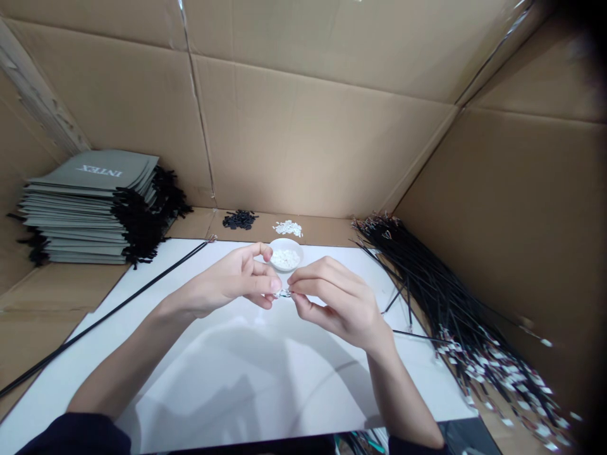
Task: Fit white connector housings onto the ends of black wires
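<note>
- The left hand (237, 281) pinches a small white piece, apparently a connector housing (279, 294), between thumb and fingers, its index finger raised and curled apart from the pinch.
- The right hand (339, 300) pinches fine wire ends (286, 292) between thumb and fingertips, bringing them right up against that white piece; whether any wire sits inside it is too small to tell.
- Both hands meet above the white work surface (227, 385), just on the near side of a white bowl (286, 243) that holds small white pieces (286, 259).
- Behind the bowl, on a cardboard strip, lie a pile of short black pieces (239, 220) and, to its right, a pile of white pieces (288, 228).
- A black cable (417, 335) runs from behind the right wrist towards the right; whether it belongs to the held wires cannot be told.
- Along the right side lies a thick bundle of black cables (427, 284), many white connectors (507, 373) spread at its near end.
- Two black cables (95, 323) lie side by side diagonally on the left, bare wires at their far end.
- Farther left stands a stack of grey sheets (95, 170) marked INTEX, with black strips (137, 221) hanging from its edges.
- Cardboard walls (308, 139) enclose the space.
</note>
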A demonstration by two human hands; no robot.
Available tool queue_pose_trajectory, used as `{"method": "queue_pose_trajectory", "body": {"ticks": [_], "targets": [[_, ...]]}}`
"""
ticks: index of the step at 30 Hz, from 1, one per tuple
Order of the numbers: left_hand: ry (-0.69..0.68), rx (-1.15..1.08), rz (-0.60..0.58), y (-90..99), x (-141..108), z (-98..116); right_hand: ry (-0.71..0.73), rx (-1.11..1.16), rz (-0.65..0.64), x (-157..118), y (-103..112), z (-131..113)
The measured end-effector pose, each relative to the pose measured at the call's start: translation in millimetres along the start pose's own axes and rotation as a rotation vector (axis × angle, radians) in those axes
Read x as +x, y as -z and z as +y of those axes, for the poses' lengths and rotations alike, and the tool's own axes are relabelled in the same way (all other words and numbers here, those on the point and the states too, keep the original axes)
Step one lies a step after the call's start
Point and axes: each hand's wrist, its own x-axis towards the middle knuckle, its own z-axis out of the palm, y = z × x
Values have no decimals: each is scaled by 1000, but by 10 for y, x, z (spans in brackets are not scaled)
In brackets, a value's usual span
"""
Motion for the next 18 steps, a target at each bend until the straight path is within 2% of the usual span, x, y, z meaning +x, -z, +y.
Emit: {"method": "queue_pose_trajectory", "body": {"ticks": [6,9,18], "targets": [[-6,-21,9,-8,-1,1,25,-62,9,9,-18,-1],[-21,-47,17,-11,-2,-7,-13,-10,23,3,-38,-2],[-57,-112,35,-9,33,-27,-408,402,102,-9,-165,8]]}}
